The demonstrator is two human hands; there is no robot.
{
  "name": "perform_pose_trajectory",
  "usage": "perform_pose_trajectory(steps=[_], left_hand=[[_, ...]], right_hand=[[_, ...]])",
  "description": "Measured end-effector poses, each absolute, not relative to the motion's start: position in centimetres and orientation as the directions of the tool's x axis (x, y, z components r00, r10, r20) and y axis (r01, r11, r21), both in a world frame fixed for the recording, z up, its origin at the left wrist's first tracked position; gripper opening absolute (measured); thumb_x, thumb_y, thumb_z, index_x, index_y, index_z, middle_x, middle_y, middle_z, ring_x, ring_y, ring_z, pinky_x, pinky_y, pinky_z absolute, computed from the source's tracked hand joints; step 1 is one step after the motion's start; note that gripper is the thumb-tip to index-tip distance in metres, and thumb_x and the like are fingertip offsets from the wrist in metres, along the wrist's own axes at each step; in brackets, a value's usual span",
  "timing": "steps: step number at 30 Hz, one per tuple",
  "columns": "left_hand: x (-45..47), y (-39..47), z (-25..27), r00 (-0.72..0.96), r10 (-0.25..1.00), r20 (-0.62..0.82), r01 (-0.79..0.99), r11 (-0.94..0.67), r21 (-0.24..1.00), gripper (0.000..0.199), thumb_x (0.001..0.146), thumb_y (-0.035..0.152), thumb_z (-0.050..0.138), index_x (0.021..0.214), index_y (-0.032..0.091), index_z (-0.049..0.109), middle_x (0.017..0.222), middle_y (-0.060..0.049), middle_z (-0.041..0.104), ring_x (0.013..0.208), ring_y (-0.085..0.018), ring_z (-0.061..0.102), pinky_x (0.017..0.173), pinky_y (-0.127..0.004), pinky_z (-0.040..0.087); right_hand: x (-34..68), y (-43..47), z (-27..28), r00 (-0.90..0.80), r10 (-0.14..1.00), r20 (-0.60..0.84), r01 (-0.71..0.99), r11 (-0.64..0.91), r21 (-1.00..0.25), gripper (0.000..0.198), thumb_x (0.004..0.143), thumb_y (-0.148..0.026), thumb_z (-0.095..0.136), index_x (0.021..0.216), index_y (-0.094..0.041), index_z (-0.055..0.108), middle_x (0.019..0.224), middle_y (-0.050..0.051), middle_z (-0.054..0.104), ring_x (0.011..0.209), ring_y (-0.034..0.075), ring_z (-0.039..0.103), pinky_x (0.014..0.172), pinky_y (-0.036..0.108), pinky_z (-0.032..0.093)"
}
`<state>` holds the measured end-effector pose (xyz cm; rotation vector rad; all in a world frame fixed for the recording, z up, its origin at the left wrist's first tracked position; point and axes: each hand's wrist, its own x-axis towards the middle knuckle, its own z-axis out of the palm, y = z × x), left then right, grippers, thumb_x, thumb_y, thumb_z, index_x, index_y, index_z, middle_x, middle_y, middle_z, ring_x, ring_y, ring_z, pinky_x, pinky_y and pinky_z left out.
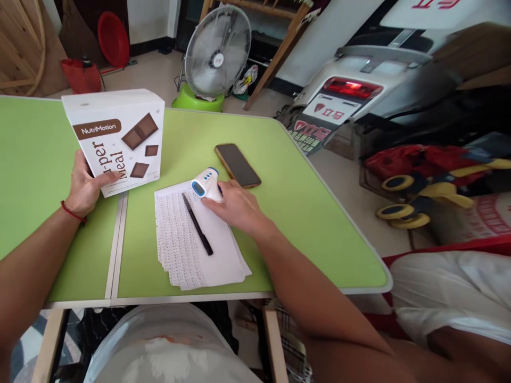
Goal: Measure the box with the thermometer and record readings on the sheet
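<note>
On the left of the green table, my left hand (85,183) grips the lower part of a white box (115,114) printed with chocolate pieces and "NutriMotion". The box is tilted, and its bottom edge is near the tabletop. My right hand (237,205) is wrapped round the handle of a white and blue infrared thermometer (206,184), above the top of some papers. These handwritten papers (223,260) lie stacked with a black pen (198,226) across them. Just beyond my right hand lies a dark smartphone (238,165) in a gold-edged case.
The green folding table (311,239) has a metal seam and a pale rim. Past its far edge a fan (217,53) stands on a green stool (199,101). A parked scooter (339,90) is at the right. Another person's white clothing (451,287) shows at lower right.
</note>
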<state>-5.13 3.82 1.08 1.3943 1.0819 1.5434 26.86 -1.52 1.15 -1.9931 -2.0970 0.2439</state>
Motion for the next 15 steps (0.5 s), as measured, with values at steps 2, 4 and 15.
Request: perform_pose_trajectory(steps=[2,4,15], left_hand=[[-5.1,3.8,1.0,-0.114,0.932,0.344,0.006,-0.345,0.938,0.070,0.050,0.028,0.093,0.104,0.018,0.050,0.105,-0.001,0.065,0.095,-0.023,0.059,0.084,-0.040,0.050],[-5.1,3.7,1.1,-0.126,0.921,0.368,0.019,-0.369,0.929,0.070,0.050,0.031,0.093,0.103,0.019,0.049,0.106,-0.001,0.065,0.100,-0.024,0.059,0.088,-0.041,0.049],[-4.2,2.8,3.2,-0.175,0.757,0.630,0.170,-0.607,0.776,0.087,0.058,0.058,0.087,0.119,0.024,0.035,0.135,-0.004,0.043,0.132,-0.027,0.039,0.115,-0.043,0.033]], right_hand=[[26.7,-1.6,1.2,-0.046,0.999,0.023,0.966,0.051,-0.255,0.031,0.085,-0.042,0.057,0.095,-0.013,0.062,0.098,0.015,0.063,0.088,0.028,0.064,0.077,0.041,0.050],[26.7,-1.7,1.4,-0.045,0.999,-0.009,0.971,0.042,-0.236,0.032,0.087,-0.043,0.056,0.097,-0.013,0.062,0.099,0.016,0.062,0.088,0.028,0.064,0.078,0.041,0.050],[25.9,-3.5,1.5,-0.212,0.896,0.389,0.865,0.357,-0.351,0.025,0.089,-0.039,0.054,0.102,-0.018,0.060,0.094,0.011,0.066,0.084,0.022,0.062,0.077,0.036,0.048]])
